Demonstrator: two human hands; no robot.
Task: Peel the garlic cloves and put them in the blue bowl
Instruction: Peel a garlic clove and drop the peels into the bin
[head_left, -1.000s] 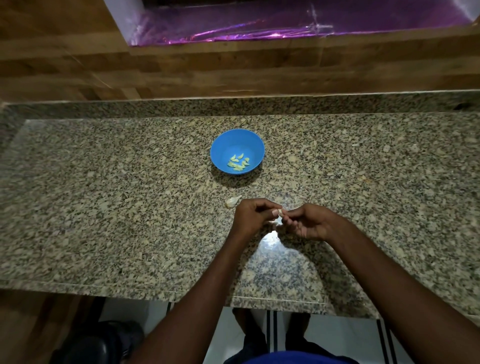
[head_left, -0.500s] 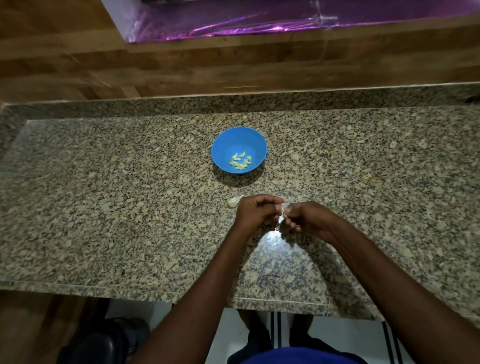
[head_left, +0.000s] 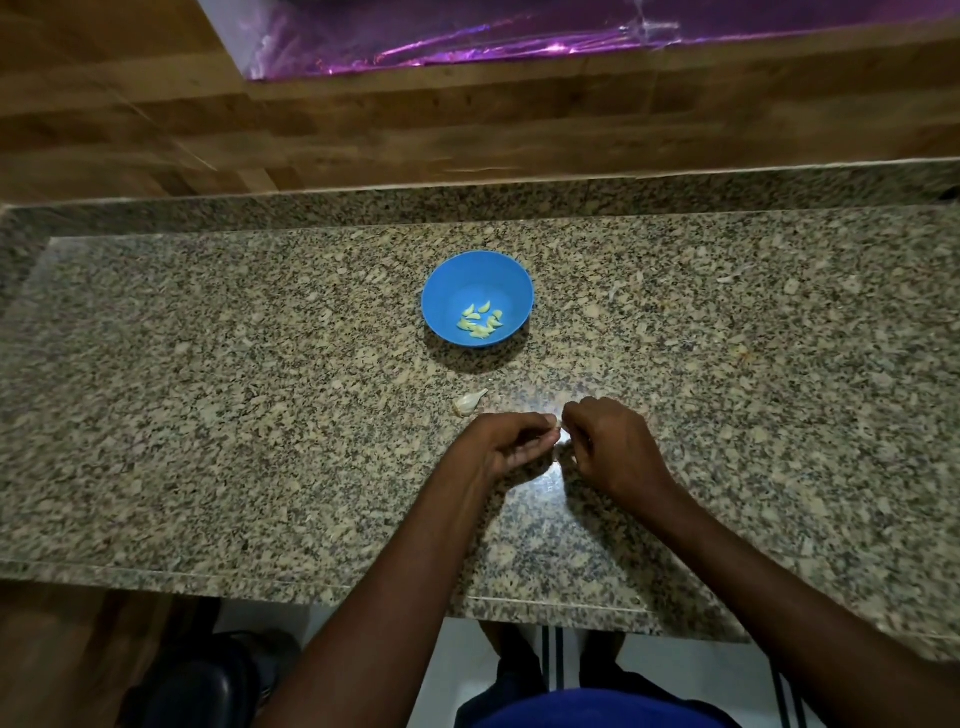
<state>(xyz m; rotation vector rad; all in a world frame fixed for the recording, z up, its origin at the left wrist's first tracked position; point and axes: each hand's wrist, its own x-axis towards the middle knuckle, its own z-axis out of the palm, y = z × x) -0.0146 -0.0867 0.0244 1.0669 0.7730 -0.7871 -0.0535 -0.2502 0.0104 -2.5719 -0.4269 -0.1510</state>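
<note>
i see both hands just below the blue bowl: left hand and right hand pinch one garlic clove between them. a spare clove lies nearer my left, long axis pointing toward the bowl.

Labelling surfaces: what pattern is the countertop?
Speckled granite countertop, tan, grey and black flecks; head view.

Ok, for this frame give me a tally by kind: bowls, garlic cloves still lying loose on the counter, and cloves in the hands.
Blue bowl: 1, holding a small pile of peeled cloves, too small to count
Unpeeled clove on the counter: 1
Clove pinched between left hand and right hand: 1, mostly hidden
Total: 3 things, besides the pile
</note>
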